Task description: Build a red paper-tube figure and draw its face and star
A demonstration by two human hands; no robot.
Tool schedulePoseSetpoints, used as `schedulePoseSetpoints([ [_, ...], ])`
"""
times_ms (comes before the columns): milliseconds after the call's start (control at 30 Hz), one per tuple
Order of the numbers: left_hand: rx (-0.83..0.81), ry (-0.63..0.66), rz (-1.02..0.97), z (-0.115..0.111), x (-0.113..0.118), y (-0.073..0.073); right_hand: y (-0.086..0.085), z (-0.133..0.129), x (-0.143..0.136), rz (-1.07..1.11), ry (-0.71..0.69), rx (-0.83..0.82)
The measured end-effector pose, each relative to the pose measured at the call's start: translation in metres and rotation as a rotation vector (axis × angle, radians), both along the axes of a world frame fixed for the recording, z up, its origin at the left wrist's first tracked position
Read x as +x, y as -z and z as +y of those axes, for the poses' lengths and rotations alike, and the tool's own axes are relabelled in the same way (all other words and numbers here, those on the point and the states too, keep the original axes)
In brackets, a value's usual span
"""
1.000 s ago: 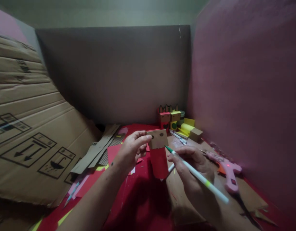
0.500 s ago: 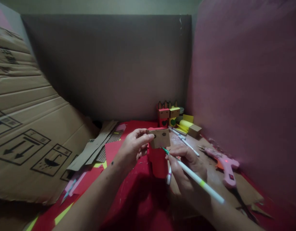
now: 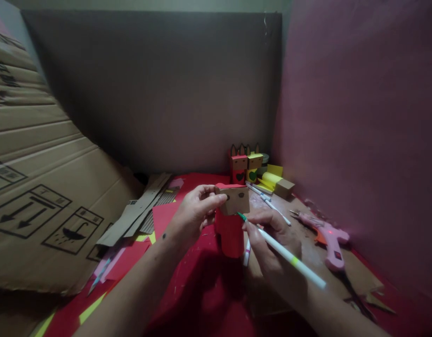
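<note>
My left hand (image 3: 198, 208) pinches the left edge of a cardboard face (image 3: 236, 202) with two dark eyes drawn on it. This face forms the head of a red paper figure (image 3: 232, 238), whose round body hangs below. Between the thumb and fingers of my right hand (image 3: 274, 234) is a white marker (image 3: 293, 261) with a yellow-green band. Its green tip meets the lower edge of the cardboard face, though I cannot tell whether it presses on it.
Behind stand a red figure (image 3: 239, 164) and a yellow figure (image 3: 254, 164) with pointed ears. A pink glue gun (image 3: 333, 241) lies on cardboard at right. Cardboard strips (image 3: 135, 220) are at left, beside a large carton (image 3: 43, 187). Several markers and a yellow roll (image 3: 272, 180) lie behind my right hand.
The figure's head has tilted slightly, showing more of its red top. The marker tip has shifted a little up to the face's lower edge. Both hands keep their grip.
</note>
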State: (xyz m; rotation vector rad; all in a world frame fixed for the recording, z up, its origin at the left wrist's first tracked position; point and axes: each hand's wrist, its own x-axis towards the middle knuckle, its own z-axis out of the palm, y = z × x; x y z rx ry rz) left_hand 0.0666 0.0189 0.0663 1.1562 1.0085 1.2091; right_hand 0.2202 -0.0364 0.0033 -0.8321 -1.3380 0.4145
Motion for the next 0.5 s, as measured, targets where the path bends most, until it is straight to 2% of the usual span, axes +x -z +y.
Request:
schedulePoseSetpoints([
  [333,0.01,-0.018,0.009,0.0012,0.0007,0.0006,-0.0004,0.0003,-0.0021,0.017,0.01,-0.032],
  [500,0.025,-0.025,0.019,0.0015,0.0007,0.0015,-0.0039,-0.0012,-0.0017,0.014,-0.03,-0.018],
])
